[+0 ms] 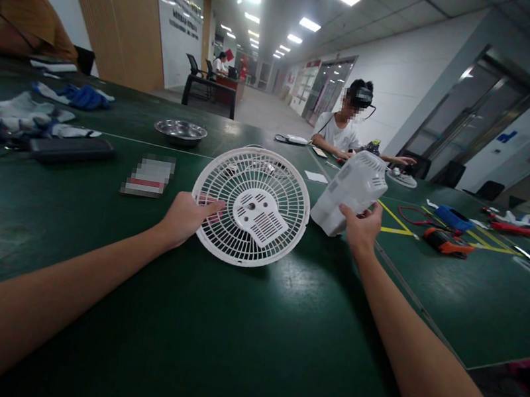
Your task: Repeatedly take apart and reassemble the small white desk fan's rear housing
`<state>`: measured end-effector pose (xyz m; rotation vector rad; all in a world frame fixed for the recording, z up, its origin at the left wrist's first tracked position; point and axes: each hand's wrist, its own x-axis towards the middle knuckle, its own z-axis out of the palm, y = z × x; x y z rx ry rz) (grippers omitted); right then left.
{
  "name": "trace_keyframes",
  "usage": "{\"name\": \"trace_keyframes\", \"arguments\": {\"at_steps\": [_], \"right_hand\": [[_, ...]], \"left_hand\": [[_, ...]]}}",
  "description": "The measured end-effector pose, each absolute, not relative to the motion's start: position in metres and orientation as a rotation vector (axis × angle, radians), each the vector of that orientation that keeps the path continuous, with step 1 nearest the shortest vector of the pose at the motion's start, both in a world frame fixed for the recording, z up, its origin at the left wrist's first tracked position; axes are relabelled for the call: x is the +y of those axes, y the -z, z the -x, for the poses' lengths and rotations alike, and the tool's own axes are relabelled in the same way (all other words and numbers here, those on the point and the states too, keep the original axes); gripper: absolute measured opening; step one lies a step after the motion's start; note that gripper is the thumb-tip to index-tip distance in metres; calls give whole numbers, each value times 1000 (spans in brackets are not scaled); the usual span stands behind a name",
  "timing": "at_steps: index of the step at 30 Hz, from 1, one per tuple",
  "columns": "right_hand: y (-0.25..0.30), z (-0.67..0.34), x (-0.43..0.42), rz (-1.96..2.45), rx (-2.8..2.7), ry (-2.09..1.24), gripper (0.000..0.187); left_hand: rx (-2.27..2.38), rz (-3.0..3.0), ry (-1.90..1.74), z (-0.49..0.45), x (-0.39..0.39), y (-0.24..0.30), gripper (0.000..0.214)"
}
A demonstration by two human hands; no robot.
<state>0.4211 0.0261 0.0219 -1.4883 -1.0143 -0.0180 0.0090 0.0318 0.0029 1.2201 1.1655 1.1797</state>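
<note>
A round white fan grille (261, 221) with a slotted centre plate is tilted up above the green table. My left hand (186, 218) is closed on its left rim, thumb on the near face and fingers showing through the bars. Just right of the grille, my right hand (363, 229) grips a white plastic housing (346, 194) with vent slots at its upper end. The housing leans to the right. Its far side is hidden, and I cannot tell whether it touches the table.
On the green table (224, 326), a metal bowl (181, 131) stands behind the grille. A black case (71, 149) and gloves (80, 95) lie left. An orange multimeter (448, 242) and a blue item (453, 218) lie right. A co-worker (339, 130) sits across.
</note>
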Motion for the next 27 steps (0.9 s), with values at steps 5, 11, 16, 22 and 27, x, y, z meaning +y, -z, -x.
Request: {"name": "trace_keyframes", "arguments": {"at_steps": [5,11,16,22,27], "right_hand": [[-17,-425,28,1522,-1017,-6,86],[-27,-420,23,1373,-1078,126,95],[-32,-424,24,1349,-1063,156,81],[-31,-423,26,1268,-1092,43,76],[-35,-421,23,1261,-1112,35,80]], "left_hand": [[1175,-1218,-1170,-10,30,-6,15],[1197,-1214,-1159,-11,25,-11,13],[1193,-1211,-1161,-11,27,-10,14],[1173,-1219,-1185,-10,30,-5,14],[1160,-1229,-1169,-9,31,-4,14]]}}
